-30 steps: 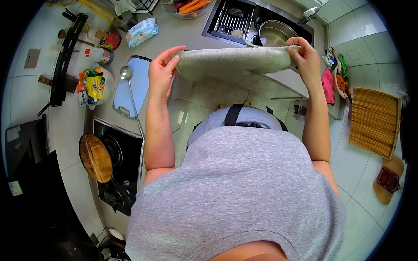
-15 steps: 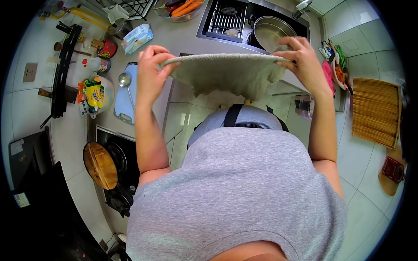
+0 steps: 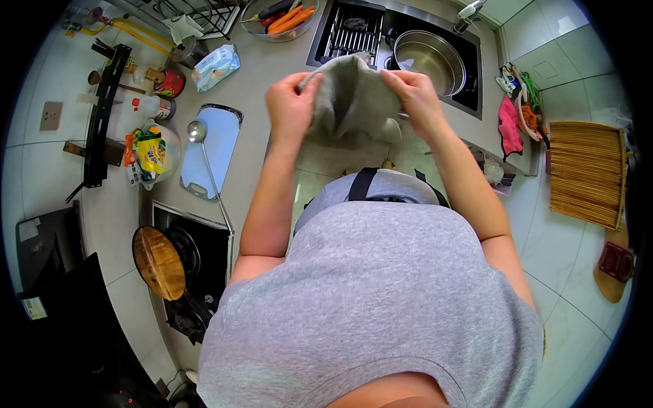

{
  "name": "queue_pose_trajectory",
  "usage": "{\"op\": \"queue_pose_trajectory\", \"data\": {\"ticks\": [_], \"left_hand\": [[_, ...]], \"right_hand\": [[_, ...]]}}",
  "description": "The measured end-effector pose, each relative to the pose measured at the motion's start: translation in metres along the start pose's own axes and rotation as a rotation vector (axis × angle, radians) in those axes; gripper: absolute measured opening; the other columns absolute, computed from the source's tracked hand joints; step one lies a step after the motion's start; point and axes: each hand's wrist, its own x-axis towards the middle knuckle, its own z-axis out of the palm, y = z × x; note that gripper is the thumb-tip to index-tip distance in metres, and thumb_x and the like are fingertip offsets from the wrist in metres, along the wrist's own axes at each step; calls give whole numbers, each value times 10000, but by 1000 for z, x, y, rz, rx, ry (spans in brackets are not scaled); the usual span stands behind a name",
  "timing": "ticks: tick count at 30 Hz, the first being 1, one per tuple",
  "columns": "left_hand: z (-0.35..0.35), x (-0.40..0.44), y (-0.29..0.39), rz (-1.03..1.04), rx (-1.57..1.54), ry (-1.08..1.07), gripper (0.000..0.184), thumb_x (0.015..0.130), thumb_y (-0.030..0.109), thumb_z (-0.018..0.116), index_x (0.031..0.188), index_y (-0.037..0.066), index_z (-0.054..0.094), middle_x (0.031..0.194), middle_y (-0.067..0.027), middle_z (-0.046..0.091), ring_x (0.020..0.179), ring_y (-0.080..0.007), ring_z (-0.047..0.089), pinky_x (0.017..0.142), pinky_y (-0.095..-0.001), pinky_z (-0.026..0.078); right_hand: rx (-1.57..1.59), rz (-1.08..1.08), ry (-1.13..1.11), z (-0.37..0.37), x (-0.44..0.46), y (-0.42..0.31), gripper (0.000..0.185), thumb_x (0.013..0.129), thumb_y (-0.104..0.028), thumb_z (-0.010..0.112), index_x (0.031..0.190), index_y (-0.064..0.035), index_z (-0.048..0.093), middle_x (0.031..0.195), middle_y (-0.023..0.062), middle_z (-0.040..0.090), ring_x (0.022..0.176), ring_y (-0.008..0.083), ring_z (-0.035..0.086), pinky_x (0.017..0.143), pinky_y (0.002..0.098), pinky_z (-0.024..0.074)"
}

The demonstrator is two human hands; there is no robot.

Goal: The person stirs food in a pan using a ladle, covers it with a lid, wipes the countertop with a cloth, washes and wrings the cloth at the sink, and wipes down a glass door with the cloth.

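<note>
A grey-green cloth (image 3: 354, 102) hangs between my two hands, sagging in a fold at the middle, in front of the counter edge. My left hand (image 3: 291, 105) pinches its upper left corner. On the other side, my right hand (image 3: 416, 102) grips the upper right edge between thumb and fingers. The cloth's lower part drops over the floor. Just beyond the right hand, a steel pot (image 3: 430, 62) holding liquid stands in the sink (image 3: 472, 102).
Left on the counter lie a blue cutting board (image 3: 216, 146) with a long ladle (image 3: 197, 132) and a wipes pack (image 3: 216, 68). A glass bowl (image 3: 289, 32) holds carrots and eggplants. A wooden-lidded pan (image 3: 158, 262) sits by the stove. Bamboo mat (image 3: 586, 173) at right.
My hands have come closer together, so the cloth that was stretched wide now folds in the middle. More of the cutting board and pot shows.
</note>
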Motion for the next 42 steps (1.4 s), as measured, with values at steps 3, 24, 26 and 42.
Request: {"op": "queue_pose_trajectory", "data": {"ticks": [3,24,26,42], "left_hand": [[28,-8,16,175,12,-45,333,871,297,782,994,-9,734,756,-105,635,652,-202,585,613,-367,465],[123,-11,91,986,-255,-213,202,841,64,732,1042,45,724,944,-114,713,843,-295,660,766,-377,541],[138,10,79,925,-262,-94,119,833,13,718,945,54,721,830,-75,706,750,-247,658,666,-333,548],[98,28,6,-461,-1715,-385,527,964,388,577,1341,20,591,1248,-214,645,1152,-351,599,1095,-507,445]], "right_hand": [[65,-48,-41,37,-14,-23,404,987,-384,653,1121,-11,731,924,-4,676,722,38,556,580,215,407],[890,177,-476,29,-12,45,365,982,-224,595,1319,-85,588,1278,106,631,1214,232,601,1058,413,471],[911,205,-493,36,-15,51,364,976,-221,601,1314,-85,592,1273,106,632,1211,235,602,1054,409,472],[350,-41,-62,-28,-22,36,364,985,-167,586,1333,-62,580,1290,89,620,1222,245,580,1062,376,459]]}}
